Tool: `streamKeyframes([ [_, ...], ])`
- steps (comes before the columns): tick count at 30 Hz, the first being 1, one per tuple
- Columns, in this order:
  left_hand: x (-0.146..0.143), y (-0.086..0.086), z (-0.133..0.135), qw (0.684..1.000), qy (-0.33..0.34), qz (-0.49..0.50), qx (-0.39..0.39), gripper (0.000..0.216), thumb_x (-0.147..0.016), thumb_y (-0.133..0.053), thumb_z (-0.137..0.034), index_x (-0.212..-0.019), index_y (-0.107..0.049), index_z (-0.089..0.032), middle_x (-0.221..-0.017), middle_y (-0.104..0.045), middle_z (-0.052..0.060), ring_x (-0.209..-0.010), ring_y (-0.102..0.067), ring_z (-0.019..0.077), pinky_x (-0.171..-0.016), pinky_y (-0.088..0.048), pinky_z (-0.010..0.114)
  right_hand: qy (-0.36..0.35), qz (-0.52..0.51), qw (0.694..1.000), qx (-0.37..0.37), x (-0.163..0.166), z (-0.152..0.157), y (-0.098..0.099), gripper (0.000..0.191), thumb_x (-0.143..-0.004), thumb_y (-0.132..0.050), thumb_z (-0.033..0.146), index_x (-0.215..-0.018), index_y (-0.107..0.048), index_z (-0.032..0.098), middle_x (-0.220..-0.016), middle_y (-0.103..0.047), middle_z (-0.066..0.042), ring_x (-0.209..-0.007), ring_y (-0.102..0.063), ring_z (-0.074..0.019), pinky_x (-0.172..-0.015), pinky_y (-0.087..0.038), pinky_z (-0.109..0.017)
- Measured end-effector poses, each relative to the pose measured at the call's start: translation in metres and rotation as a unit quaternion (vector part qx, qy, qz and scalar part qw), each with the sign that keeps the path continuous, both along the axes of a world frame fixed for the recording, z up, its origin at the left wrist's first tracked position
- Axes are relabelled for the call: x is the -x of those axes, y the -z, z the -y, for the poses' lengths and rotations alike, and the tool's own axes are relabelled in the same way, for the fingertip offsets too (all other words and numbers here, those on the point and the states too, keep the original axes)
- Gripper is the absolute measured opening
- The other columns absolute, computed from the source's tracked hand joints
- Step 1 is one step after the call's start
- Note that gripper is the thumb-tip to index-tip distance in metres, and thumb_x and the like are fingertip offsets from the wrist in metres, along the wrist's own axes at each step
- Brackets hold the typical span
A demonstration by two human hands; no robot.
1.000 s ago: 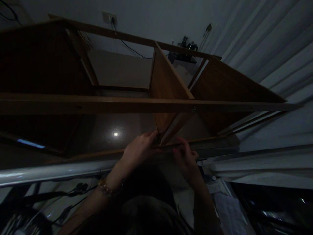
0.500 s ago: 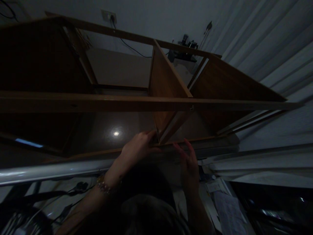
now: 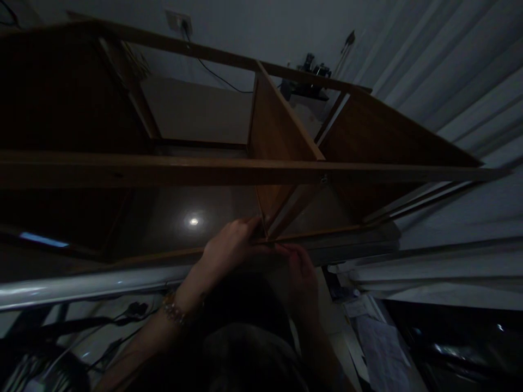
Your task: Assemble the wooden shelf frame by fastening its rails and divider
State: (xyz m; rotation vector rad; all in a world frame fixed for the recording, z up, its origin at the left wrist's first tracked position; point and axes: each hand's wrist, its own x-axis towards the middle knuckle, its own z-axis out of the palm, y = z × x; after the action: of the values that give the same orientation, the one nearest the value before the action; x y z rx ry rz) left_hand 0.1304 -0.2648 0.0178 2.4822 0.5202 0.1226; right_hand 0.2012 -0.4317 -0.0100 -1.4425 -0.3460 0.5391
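Observation:
A wooden furniture frame (image 3: 196, 171) lies across the view, with an upright divider panel (image 3: 281, 122) inside it. My left hand (image 3: 231, 245), with a beaded bracelet (image 3: 175, 310) at the wrist, grips the lower front rail where the divider's post (image 3: 292, 215) meets it. Its fingers are behind the joint and its thumb is in front. Close to its right, my right hand (image 3: 301, 272) has its fingers drawn together at the front of that rail. Whatever lies between those fingertips is too dark and small to make out.
A shiny metal tube (image 3: 102, 283) runs along the near left side. Cables (image 3: 134, 311) hang below it. White curtains (image 3: 457, 98) line the right, above papers (image 3: 382, 348). A wall socket (image 3: 178, 22) with a plugged-in cord is at the back.
My right hand has moved left toward my left hand, and its spread fingers have closed together at the rail. My left hand keeps its place at the joint.

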Motion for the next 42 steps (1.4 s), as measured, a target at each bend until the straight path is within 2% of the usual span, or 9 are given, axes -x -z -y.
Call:
streamKeyframes([
  [3, 0.001, -0.001, 0.001, 1.000, -0.001, -0.001, -0.001, 0.034, -0.086, -0.062, -0.046, -0.109, -0.056, -0.021, -0.109, -0.068, 0.008, -0.091, -0.066, 0.0221, -0.070, -0.049, 0.030, -0.005, -0.044, 0.997, -0.062, 0.001, -0.005, 0.006, 0.029, -0.088, -0.058, 0.052, -0.096, -0.061, 0.024, -0.086, -0.072, 0.000, -0.078, -0.066, -0.0136, -0.073, -0.051, -0.026],
  [7, 0.001, -0.003, 0.002, 1.000, -0.011, -0.007, -0.012, 0.036, -0.083, -0.066, -0.044, -0.110, -0.056, -0.021, -0.106, -0.068, 0.008, -0.091, -0.066, 0.0229, -0.071, -0.049, 0.030, -0.016, -0.027, 0.993, -0.114, 0.000, -0.011, 0.013, 0.027, -0.092, -0.055, 0.048, -0.105, -0.058, 0.025, -0.075, -0.066, 0.004, -0.071, -0.062, -0.0107, -0.074, -0.049, -0.025],
  [12, 0.001, -0.004, 0.002, 1.000, -0.012, -0.017, -0.012, 0.033, -0.083, -0.067, -0.040, -0.108, -0.057, -0.022, -0.104, -0.069, 0.006, -0.090, -0.067, 0.0224, -0.072, -0.050, 0.029, -0.004, 0.069, 0.994, -0.080, 0.001, -0.010, 0.018, 0.024, -0.097, -0.047, 0.045, -0.100, -0.056, 0.023, -0.072, -0.063, 0.004, -0.071, -0.061, -0.0121, -0.074, -0.048, -0.027],
  [16, 0.002, -0.007, 0.003, 1.000, -0.013, -0.022, -0.009, 0.033, -0.083, -0.067, -0.039, -0.109, -0.056, -0.023, -0.102, -0.069, 0.006, -0.091, -0.067, 0.0227, -0.074, -0.050, 0.030, -0.011, 0.091, 0.994, -0.058, 0.003, -0.007, 0.018, 0.021, -0.098, -0.044, 0.041, -0.097, -0.055, 0.023, -0.073, -0.064, 0.002, -0.071, -0.061, -0.0128, -0.073, -0.048, -0.028],
  [21, 0.002, -0.008, 0.003, 1.000, -0.005, -0.022, -0.010, 0.034, -0.083, -0.068, -0.038, -0.110, -0.056, -0.022, -0.100, -0.069, 0.007, -0.092, -0.066, 0.0235, -0.075, -0.050, 0.030, -0.004, 0.079, 0.995, -0.061, 0.002, -0.008, 0.016, 0.020, -0.097, -0.046, 0.042, -0.095, -0.055, 0.023, -0.075, -0.064, 0.001, -0.073, -0.061, -0.0126, -0.074, -0.049, -0.027],
  [29, 0.003, -0.007, 0.004, 1.000, -0.006, -0.007, 0.002, 0.037, -0.083, -0.067, -0.044, -0.110, -0.057, -0.021, -0.099, -0.068, 0.007, -0.091, -0.066, 0.0227, -0.076, -0.050, 0.031, 0.033, -0.033, 0.994, -0.102, -0.001, -0.014, 0.020, 0.027, -0.089, -0.056, 0.050, -0.096, -0.052, 0.024, -0.077, -0.061, 0.001, -0.071, -0.059, -0.0132, -0.071, -0.050, -0.028],
  [35, 0.004, -0.006, 0.003, 1.000, -0.002, -0.002, 0.002, 0.039, -0.084, -0.065, -0.043, -0.115, -0.055, -0.021, -0.108, -0.068, 0.008, -0.093, -0.066, 0.0231, -0.076, -0.050, 0.030, 0.049, -0.013, 0.996, -0.072, -0.002, -0.015, 0.027, 0.028, -0.090, -0.051, 0.050, -0.100, -0.051, 0.024, -0.079, -0.061, -0.001, -0.076, -0.060, -0.0155, -0.076, -0.051, -0.033],
  [39, 0.004, -0.003, 0.002, 1.000, 0.010, 0.003, 0.005, 0.038, -0.082, -0.066, -0.043, -0.112, -0.056, -0.021, -0.111, -0.067, 0.008, -0.090, -0.066, 0.0223, -0.071, -0.049, 0.029, 0.043, -0.007, 0.996, -0.076, 0.000, -0.016, 0.021, 0.028, -0.091, -0.049, 0.050, -0.098, -0.050, 0.023, -0.077, -0.060, -0.001, -0.072, -0.060, -0.0147, -0.072, -0.051, -0.031],
  [42, 0.003, -0.002, 0.001, 1.000, 0.012, 0.004, 0.000, 0.041, -0.083, -0.066, -0.044, -0.114, -0.055, -0.020, -0.111, -0.067, 0.009, -0.092, -0.065, 0.0231, -0.072, -0.048, 0.030, 0.049, 0.020, 0.997, -0.051, 0.003, -0.016, 0.015, 0.026, -0.092, -0.049, 0.048, -0.095, -0.050, 0.023, -0.075, -0.060, 0.000, -0.070, -0.060, -0.0134, -0.070, -0.050, -0.028],
])
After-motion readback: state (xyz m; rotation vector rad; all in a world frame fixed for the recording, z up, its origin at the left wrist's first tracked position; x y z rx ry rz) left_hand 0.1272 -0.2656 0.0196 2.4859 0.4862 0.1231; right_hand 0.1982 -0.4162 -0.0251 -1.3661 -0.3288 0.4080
